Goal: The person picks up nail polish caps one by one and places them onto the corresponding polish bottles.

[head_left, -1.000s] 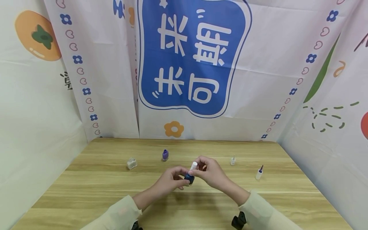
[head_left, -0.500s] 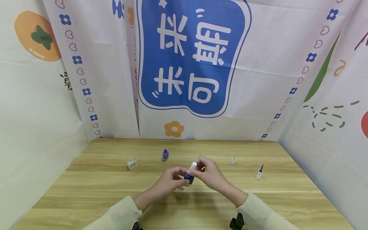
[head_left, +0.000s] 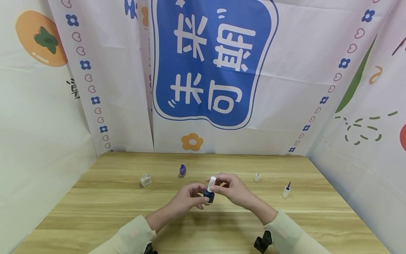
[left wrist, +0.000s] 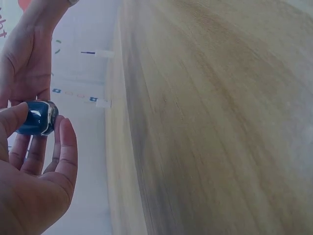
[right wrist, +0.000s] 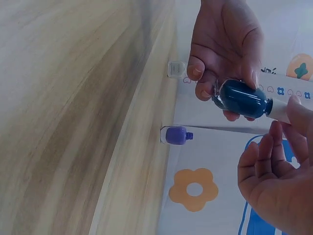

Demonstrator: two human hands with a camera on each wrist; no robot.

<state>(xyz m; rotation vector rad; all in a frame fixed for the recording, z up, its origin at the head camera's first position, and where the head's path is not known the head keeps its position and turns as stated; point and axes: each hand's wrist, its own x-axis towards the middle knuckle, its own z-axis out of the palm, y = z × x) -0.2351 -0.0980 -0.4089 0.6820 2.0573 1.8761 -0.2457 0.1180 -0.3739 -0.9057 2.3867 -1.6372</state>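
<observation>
A dark blue nail polish bottle (head_left: 208, 196) with a white cap (head_left: 211, 184) is held above the middle of the table, slightly tilted. My left hand (head_left: 189, 197) grips the glass body between thumb and fingers. The thumb and fingers of my right hand (head_left: 233, 189) pinch the cap from the right. In the right wrist view the bottle (right wrist: 242, 99) lies across the left palm, and the cap (right wrist: 279, 110) sits at its neck. The left wrist view shows the bottle's base (left wrist: 51, 117) pointing out past the left thumb.
On the wooden table (head_left: 104, 204) stand an uncapped purple nail polish bottle (head_left: 182, 170) and a clear bottle (head_left: 145, 180) toward the back left. To the right stand two white caps, brushes upward: a small far one (head_left: 257, 177) and a nearer purple-brushed one (head_left: 286, 190). Printed cloth (head_left: 285, 70) hangs behind.
The right fingers have shifted slightly on the cap, and more of the white cap shows above the bottle, now more upright. The left hand keeps its grip in nearly the same place.
</observation>
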